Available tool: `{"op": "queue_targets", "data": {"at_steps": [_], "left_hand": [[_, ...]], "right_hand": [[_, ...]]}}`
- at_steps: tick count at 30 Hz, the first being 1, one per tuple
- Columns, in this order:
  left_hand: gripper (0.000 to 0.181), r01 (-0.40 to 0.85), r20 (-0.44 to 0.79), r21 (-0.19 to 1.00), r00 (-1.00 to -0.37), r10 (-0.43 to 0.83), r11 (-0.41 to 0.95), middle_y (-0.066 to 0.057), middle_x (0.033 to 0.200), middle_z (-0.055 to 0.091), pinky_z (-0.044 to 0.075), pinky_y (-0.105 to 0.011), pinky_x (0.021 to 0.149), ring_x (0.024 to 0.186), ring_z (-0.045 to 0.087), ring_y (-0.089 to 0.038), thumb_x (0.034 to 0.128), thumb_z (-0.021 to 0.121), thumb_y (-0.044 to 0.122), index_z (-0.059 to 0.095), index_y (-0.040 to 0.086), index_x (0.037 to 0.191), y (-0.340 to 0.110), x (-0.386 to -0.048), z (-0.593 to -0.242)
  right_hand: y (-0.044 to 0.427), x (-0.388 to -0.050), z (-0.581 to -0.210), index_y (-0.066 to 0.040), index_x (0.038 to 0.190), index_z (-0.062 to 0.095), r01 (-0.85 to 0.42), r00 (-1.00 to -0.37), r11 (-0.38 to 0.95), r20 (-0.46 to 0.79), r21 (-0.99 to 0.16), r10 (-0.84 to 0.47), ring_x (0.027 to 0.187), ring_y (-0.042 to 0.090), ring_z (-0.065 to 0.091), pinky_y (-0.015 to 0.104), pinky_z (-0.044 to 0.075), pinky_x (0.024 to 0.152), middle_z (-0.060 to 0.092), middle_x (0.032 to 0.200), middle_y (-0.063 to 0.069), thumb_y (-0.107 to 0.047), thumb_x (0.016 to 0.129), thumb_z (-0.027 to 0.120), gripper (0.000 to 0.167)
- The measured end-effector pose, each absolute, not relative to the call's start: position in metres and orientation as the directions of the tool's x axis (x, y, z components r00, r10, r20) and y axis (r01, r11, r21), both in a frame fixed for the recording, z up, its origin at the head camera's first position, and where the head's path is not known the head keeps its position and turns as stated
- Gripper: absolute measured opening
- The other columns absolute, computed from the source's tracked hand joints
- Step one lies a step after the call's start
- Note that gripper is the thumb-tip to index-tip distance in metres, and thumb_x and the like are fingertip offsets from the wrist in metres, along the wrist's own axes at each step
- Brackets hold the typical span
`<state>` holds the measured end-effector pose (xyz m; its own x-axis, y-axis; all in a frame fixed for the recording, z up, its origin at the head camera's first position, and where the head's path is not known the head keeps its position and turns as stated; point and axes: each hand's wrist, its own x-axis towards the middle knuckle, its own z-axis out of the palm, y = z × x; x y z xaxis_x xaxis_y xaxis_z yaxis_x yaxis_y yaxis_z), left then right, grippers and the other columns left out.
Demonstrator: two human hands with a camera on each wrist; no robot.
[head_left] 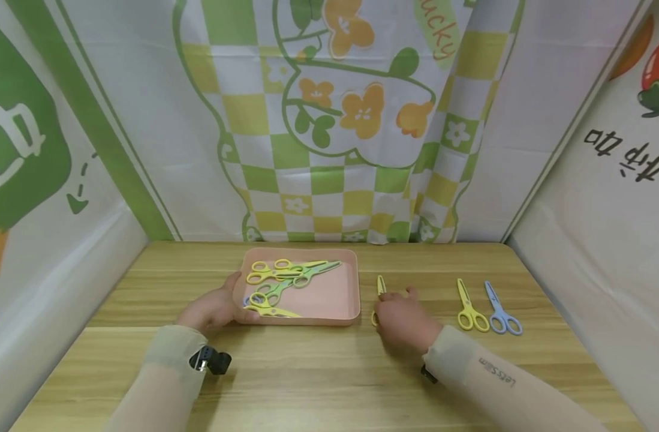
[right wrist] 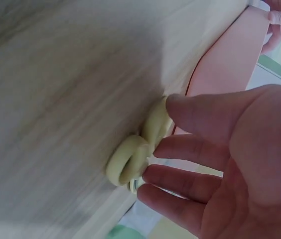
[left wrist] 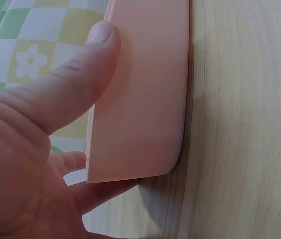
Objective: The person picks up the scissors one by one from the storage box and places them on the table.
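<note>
A pink tray (head_left: 329,303) sits toward the back of the table with several yellow and green scissors in it, and a bit of blue handle shows at its left. My left hand (head_left: 218,305) holds the tray's front left corner. In the left wrist view its thumb (left wrist: 93,74) lies along the tray's front wall (left wrist: 150,114), the fingers at the left side. Right of the tray, my right hand (head_left: 405,318) is over yellow scissors (head_left: 381,283) lying on the table. In the right wrist view, its loosely extended fingers (right wrist: 180,181) touch the scissors' handle rings (right wrist: 125,159).
Another pair of yellow scissors (head_left: 472,315) and blue scissors (head_left: 502,315) lie side by side at the right of the wooden table (head_left: 307,372). A patterned curtain (head_left: 329,186) hangs behind the table's back edge, and printed cloth walls stand on both sides.
</note>
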<state>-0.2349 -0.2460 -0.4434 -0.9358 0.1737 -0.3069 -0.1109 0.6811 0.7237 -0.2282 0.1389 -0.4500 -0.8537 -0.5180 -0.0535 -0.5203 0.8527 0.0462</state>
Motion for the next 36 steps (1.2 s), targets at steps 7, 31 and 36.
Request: {"op": "queue_targets", "data": {"at_steps": [7, 31, 36], "left_hand": [[0.124, -0.118, -0.312, 0.727, -0.934, 0.173, 0.676, -0.044, 0.147, 0.026, 0.025, -0.061, 0.108, 0.125, 0.038, -0.05, 0.0764, 0.089, 0.025, -0.003, -0.004, 0.155, -0.247, -0.235, -0.445], [0.13, -0.155, -0.347, 0.722, -0.924, 0.159, 0.675, -0.04, 0.152, 0.018, 0.021, -0.063, 0.109, 0.133, 0.03, -0.053, 0.074, 0.09, 0.031, -0.005, -0.001, 0.156, -0.246, -0.235, -0.444], [0.13, -0.147, -0.343, 0.708, -0.926, 0.155, 0.69, -0.041, 0.151, 0.022, 0.024, -0.062, 0.108, 0.129, 0.034, -0.052, 0.074, 0.09, 0.032, -0.004, -0.002, 0.156, -0.246, -0.235, -0.445]], "right_hand": [[0.155, -0.226, -0.45, -0.017, 0.07, 0.06, -0.57, -0.821, 0.821, 0.015, 0.019, -0.571, 0.085, 0.022, 0.061, 0.068, 0.032, 0.093, 0.066, 0.088, 0.003, -0.014, 0.081, 0.076, 0.02], [0.236, -0.271, -0.432, -0.002, 0.083, 0.076, -0.552, -0.794, 0.815, -0.187, -0.176, -0.578, 0.075, 0.02, 0.063, 0.039, 0.054, 0.072, 0.069, 0.08, 0.006, 0.002, 0.087, 0.063, 0.013], [0.24, -0.272, -0.43, -0.001, 0.089, 0.077, -0.529, -0.797, 0.821, -0.206, -0.216, -0.568, 0.076, 0.018, 0.063, 0.039, 0.055, 0.073, 0.071, 0.084, 0.006, 0.001, 0.089, 0.06, 0.017]]}}
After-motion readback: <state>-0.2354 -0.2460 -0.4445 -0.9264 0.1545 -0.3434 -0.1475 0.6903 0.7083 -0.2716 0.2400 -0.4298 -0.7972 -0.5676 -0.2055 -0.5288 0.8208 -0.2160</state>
